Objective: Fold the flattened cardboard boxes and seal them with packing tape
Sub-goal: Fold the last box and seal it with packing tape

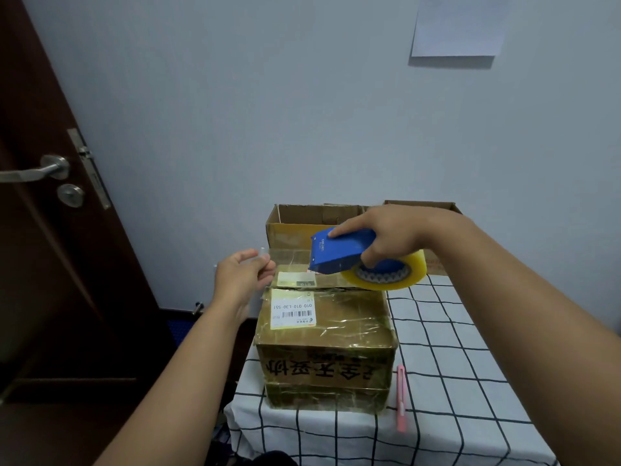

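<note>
A brown cardboard box [331, 344] with white labels and old shiny tape stands on the checked tablecloth [447, 381]. Its top flaps are folded down, with the seam running across near the far edge. My right hand [386, 240] grips a blue tape dispenser [339, 250] with a roll of clear yellowish tape [389, 275] above the box's far side. My left hand [243, 275] pinches the free end of the clear tape strip [289, 258], stretched from the dispenser to the left above the box's far left corner.
Two open cardboard boxes [302, 223] stand behind, against the wall. A pink utility knife [401, 398] lies on the cloth right of the box. A dark door [50, 230] with a metal handle is at the left. A sheet of paper [458, 25] hangs on the wall.
</note>
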Demonstrator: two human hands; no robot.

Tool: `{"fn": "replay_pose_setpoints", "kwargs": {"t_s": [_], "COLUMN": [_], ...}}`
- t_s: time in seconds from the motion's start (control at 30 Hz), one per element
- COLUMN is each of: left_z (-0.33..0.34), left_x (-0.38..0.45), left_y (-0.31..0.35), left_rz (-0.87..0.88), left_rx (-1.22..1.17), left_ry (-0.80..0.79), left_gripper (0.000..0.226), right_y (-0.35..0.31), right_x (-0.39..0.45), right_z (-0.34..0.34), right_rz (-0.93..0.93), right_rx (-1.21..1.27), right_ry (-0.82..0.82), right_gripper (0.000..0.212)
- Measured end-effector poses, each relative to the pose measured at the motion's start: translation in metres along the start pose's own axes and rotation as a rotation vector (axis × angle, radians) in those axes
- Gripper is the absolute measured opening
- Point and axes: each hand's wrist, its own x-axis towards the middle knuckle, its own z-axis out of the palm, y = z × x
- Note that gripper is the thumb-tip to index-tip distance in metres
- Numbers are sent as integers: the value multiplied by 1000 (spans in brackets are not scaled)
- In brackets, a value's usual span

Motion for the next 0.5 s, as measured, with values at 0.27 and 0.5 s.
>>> {"fn": "replay_pose_setpoints", "kwargs": {"t_s": [0.27, 0.5], "left_z": [-7, -4], "left_x": [13, 21], "left_y": [-23, -31], "left_rz": [-116, -35], "left_rx": [86, 159], "left_ry": [17, 97], "left_gripper": [5, 8], "right_y": [21, 25], "right_x": [32, 45], "right_z": [24, 36], "right_rz": [-59, -110], "right_rx": [187, 147], "right_ry": [-130, -3], "right_gripper": [63, 57]}}
